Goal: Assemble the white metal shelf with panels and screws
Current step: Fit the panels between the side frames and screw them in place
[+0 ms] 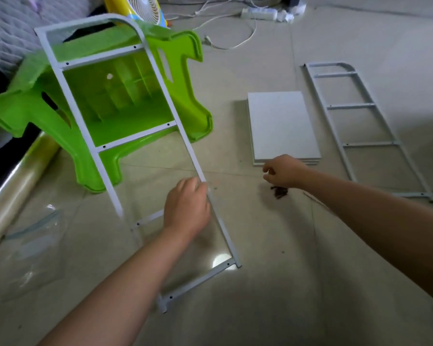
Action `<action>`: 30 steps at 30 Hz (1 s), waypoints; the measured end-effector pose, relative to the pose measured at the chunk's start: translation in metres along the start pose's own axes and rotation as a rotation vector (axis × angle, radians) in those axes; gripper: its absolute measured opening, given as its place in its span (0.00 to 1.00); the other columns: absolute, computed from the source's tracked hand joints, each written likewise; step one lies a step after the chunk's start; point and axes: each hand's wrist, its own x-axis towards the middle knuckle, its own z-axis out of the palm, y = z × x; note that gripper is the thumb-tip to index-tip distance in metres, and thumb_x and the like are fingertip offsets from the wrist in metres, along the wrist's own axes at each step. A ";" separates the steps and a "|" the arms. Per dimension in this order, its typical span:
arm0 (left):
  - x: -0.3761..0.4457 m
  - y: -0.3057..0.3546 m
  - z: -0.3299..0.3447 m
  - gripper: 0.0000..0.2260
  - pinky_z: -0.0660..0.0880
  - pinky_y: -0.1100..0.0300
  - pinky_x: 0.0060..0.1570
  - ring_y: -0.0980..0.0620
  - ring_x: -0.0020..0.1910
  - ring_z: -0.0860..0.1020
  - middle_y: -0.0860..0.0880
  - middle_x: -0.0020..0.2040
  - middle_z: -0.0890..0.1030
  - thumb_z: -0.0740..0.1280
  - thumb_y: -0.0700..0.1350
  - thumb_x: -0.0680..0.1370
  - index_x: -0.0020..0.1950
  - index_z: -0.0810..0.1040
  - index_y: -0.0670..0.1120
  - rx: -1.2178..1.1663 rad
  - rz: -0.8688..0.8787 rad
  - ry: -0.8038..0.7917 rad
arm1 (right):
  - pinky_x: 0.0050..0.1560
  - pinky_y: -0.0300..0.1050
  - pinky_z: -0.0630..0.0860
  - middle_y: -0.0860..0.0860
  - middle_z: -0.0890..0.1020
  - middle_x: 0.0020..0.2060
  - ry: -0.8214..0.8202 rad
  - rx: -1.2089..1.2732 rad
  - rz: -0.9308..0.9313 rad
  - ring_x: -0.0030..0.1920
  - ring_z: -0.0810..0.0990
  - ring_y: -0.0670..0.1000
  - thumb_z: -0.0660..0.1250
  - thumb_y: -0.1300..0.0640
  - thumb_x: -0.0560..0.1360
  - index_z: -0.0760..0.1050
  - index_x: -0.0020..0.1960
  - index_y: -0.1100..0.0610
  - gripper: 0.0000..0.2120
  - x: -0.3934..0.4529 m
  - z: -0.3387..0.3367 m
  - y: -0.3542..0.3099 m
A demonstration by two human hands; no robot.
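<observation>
Nearest the camera, a white ladder-like side frame [125,136] is grasped by the left hand [186,206], whose fingers are wrapped around the right-hand rail a little above the lowest open bay; the foot bar [200,283] of that frame rests on, or just above, the tiled floor [285,283]. The frame's long axis runs from that foot, near the body, up and away to the left, so the rounded top corner points toward the far left and is tilted over the green plastic stool [125,103] lying on its side behind it. Slightly farther off, the right hand [283,171] is held loosely curled, with nothing visibly in it, just above a small dark heap of screws [279,191]; whether a screw is pinched between the fingertips cannot be told. The step in hand is judged to be fetching screws or a panel while the frame is steadied. It would be done best if the frame were kept from twisting, with its screw holes turned toward the panels, and the foot planted before a panel is offered up. Just beyond the right hand a stack of white panels [283,126] lies flat, its long side running away from the viewer. Farthest right, the second side frame [360,126] lies flat on the floor, rounded top away, foot nearest.
</observation>
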 end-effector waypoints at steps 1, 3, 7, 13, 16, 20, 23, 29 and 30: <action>0.012 0.016 0.000 0.16 0.73 0.62 0.25 0.45 0.31 0.79 0.45 0.33 0.79 0.52 0.44 0.63 0.33 0.79 0.42 -0.005 0.030 0.003 | 0.56 0.45 0.71 0.57 0.76 0.60 0.007 -0.028 0.023 0.60 0.74 0.56 0.58 0.54 0.78 0.71 0.65 0.59 0.18 0.001 -0.003 0.017; 0.036 0.048 0.002 0.14 0.74 0.59 0.34 0.44 0.41 0.79 0.44 0.41 0.79 0.55 0.41 0.67 0.41 0.79 0.41 -0.003 0.045 -0.061 | 0.57 0.46 0.71 0.57 0.76 0.59 0.053 -0.075 0.102 0.61 0.73 0.56 0.59 0.53 0.77 0.71 0.64 0.60 0.18 0.004 -0.001 0.054; 0.080 0.088 0.016 0.14 0.66 0.56 0.57 0.46 0.63 0.67 0.46 0.62 0.71 0.57 0.42 0.77 0.61 0.71 0.42 0.119 0.038 -0.263 | 0.54 0.48 0.73 0.58 0.77 0.55 0.237 -0.173 0.127 0.57 0.74 0.59 0.66 0.54 0.73 0.72 0.60 0.62 0.19 0.019 0.014 0.113; 0.119 0.092 0.041 0.15 0.67 0.54 0.57 0.44 0.63 0.68 0.44 0.61 0.72 0.58 0.41 0.77 0.62 0.71 0.42 0.148 -0.038 -0.243 | 0.69 0.53 0.57 0.54 0.63 0.69 0.224 -0.272 -0.006 0.71 0.60 0.54 0.67 0.49 0.72 0.57 0.72 0.59 0.34 0.061 0.023 0.140; 0.122 0.093 0.049 0.12 0.73 0.48 0.47 0.38 0.53 0.75 0.37 0.51 0.78 0.62 0.36 0.72 0.53 0.78 0.36 0.035 -0.046 -0.132 | 0.70 0.53 0.59 0.58 0.64 0.70 0.229 -0.293 -0.048 0.70 0.63 0.55 0.70 0.52 0.70 0.59 0.71 0.62 0.36 0.075 0.024 0.143; 0.116 0.096 0.057 0.11 0.74 0.49 0.45 0.37 0.50 0.77 0.36 0.48 0.79 0.65 0.33 0.70 0.52 0.78 0.34 -0.013 -0.095 -0.105 | 0.34 0.44 0.78 0.62 0.82 0.36 0.365 -0.438 -0.169 0.33 0.81 0.58 0.80 0.64 0.48 0.79 0.41 0.68 0.23 0.080 0.042 0.158; 0.111 0.097 0.058 0.15 0.69 0.51 0.53 0.41 0.59 0.71 0.40 0.58 0.76 0.60 0.37 0.76 0.61 0.74 0.38 0.016 -0.115 -0.150 | 0.31 0.42 0.78 0.60 0.81 0.31 0.367 -0.562 -0.216 0.28 0.79 0.56 0.77 0.67 0.50 0.79 0.37 0.67 0.16 0.069 0.049 0.159; 0.107 0.096 0.054 0.17 0.66 0.56 0.58 0.46 0.64 0.67 0.45 0.64 0.72 0.57 0.40 0.78 0.67 0.70 0.41 0.017 -0.132 -0.146 | 0.21 0.36 0.66 0.55 0.75 0.23 0.430 -0.673 -0.337 0.20 0.72 0.53 0.66 0.68 0.50 0.71 0.33 0.64 0.11 0.050 0.043 0.162; 0.105 0.095 0.053 0.17 0.66 0.56 0.57 0.46 0.64 0.67 0.45 0.64 0.72 0.57 0.40 0.78 0.66 0.70 0.41 0.013 -0.134 -0.145 | 0.20 0.36 0.65 0.55 0.75 0.23 0.445 -0.679 -0.342 0.21 0.72 0.53 0.65 0.68 0.52 0.69 0.35 0.64 0.11 0.046 0.042 0.164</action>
